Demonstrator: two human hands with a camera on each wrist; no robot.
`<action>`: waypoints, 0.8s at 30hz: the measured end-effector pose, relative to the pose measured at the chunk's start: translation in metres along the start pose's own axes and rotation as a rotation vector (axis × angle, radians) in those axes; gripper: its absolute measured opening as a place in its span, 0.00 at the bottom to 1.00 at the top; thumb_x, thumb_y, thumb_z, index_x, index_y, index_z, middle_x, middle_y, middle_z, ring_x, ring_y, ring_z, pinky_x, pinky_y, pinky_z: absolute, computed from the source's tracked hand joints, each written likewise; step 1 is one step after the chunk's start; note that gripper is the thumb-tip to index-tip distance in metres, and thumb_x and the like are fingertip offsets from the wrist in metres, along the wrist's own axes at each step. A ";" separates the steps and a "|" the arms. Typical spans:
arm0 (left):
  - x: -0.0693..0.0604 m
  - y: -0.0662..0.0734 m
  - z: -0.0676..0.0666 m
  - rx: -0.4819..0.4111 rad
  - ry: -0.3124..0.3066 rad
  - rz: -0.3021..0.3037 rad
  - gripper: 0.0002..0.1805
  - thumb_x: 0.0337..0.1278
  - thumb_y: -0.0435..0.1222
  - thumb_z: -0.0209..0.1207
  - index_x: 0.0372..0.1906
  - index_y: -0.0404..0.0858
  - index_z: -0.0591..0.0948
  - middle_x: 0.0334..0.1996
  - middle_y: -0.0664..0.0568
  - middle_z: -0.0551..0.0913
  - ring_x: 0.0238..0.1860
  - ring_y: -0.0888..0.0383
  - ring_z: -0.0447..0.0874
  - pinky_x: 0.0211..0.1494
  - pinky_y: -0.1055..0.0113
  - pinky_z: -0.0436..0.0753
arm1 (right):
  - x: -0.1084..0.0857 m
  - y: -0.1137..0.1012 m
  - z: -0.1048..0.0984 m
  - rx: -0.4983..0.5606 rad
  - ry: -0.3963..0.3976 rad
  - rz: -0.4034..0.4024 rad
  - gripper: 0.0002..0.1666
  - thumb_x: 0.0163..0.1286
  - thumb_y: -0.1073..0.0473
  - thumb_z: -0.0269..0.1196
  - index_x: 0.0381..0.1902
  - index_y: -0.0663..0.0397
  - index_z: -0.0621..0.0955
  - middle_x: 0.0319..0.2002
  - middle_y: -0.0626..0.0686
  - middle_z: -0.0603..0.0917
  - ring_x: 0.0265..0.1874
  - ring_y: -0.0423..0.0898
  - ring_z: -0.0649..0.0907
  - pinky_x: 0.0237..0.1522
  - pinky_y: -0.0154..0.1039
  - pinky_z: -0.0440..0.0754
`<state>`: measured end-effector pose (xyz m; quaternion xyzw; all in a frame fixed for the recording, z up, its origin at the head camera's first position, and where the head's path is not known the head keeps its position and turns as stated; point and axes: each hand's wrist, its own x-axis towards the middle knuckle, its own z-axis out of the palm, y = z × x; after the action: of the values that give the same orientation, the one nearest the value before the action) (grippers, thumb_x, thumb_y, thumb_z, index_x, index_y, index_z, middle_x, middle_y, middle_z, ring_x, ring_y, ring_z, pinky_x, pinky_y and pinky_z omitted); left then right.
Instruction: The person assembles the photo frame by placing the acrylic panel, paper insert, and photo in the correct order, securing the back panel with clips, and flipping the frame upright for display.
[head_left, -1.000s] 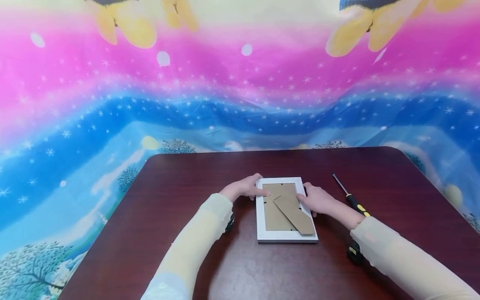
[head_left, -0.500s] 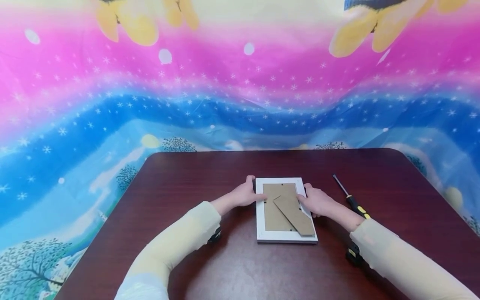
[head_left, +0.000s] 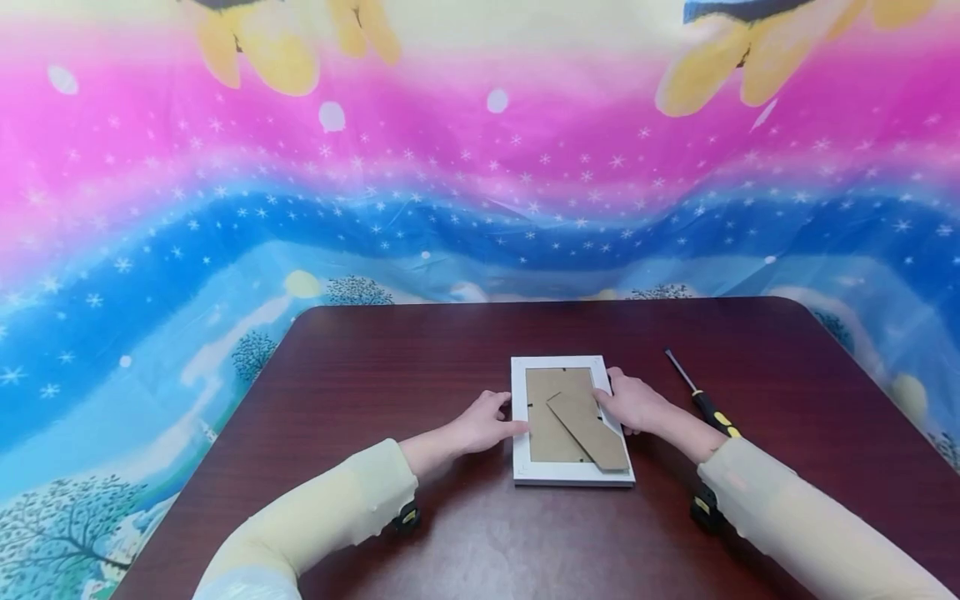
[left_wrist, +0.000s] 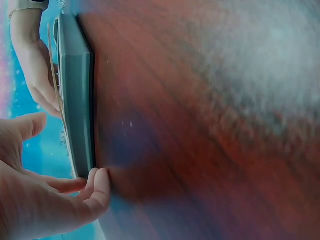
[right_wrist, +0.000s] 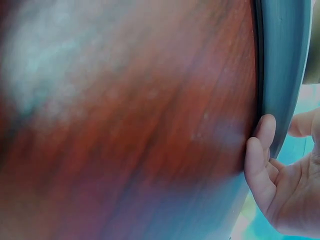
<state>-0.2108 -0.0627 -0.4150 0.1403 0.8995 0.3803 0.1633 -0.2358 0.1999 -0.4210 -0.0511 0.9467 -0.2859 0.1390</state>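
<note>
A white picture frame (head_left: 555,473) lies face down on the table, its brown backing board and slanted cardboard stand (head_left: 597,446) showing. My right hand (head_left: 636,403) grips its right side, thumb over the border; in the right wrist view fingers (right_wrist: 257,165) curl against the frame's edge. At the left side is my left hand (head_left: 480,423), its thumb reaching over the border in the head view. The left wrist view shows that hand's fingertips (left_wrist: 101,182) touching the frame's edge (left_wrist: 77,100) low down, while the thumb is lifted apart from it.
A screwdriver (head_left: 701,400) with a black and yellow handle lies right of the frame, beyond my right hand. The dark red-brown table (head_left: 405,350) has rounded far corners. Behind it hangs a pink and blue printed cloth (head_left: 450,167).
My left hand has slid from the frame's upper left side down toward the middle of that side, its forearm swinging left. The frame and my right hand stay nearly still.
</note>
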 end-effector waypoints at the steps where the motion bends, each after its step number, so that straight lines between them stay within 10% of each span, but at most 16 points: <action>1: -0.001 -0.001 0.001 -0.006 0.003 -0.005 0.38 0.60 0.43 0.63 0.67 0.25 0.66 0.58 0.35 0.69 0.54 0.47 0.77 0.54 0.57 0.76 | 0.000 0.000 0.000 -0.003 -0.001 0.002 0.35 0.76 0.54 0.51 0.67 0.75 0.55 0.29 0.59 0.77 0.13 0.48 0.77 0.16 0.42 0.77; 17: 0.002 -0.001 0.006 -0.041 0.054 0.035 0.33 0.54 0.34 0.68 0.62 0.27 0.69 0.54 0.37 0.70 0.52 0.46 0.77 0.51 0.59 0.76 | -0.003 -0.001 -0.003 0.008 0.015 -0.020 0.34 0.76 0.56 0.51 0.67 0.76 0.56 0.29 0.60 0.77 0.12 0.47 0.77 0.15 0.41 0.76; 24: -0.001 -0.001 0.006 -0.248 0.041 0.019 0.33 0.56 0.29 0.65 0.65 0.27 0.64 0.49 0.38 0.77 0.42 0.49 0.80 0.44 0.60 0.79 | -0.004 -0.002 -0.001 0.019 0.005 -0.021 0.33 0.77 0.55 0.50 0.67 0.75 0.57 0.29 0.59 0.77 0.12 0.47 0.77 0.15 0.41 0.76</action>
<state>-0.2075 -0.0602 -0.4194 0.1197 0.8473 0.4929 0.1573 -0.2324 0.1993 -0.4187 -0.0587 0.9437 -0.2966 0.1341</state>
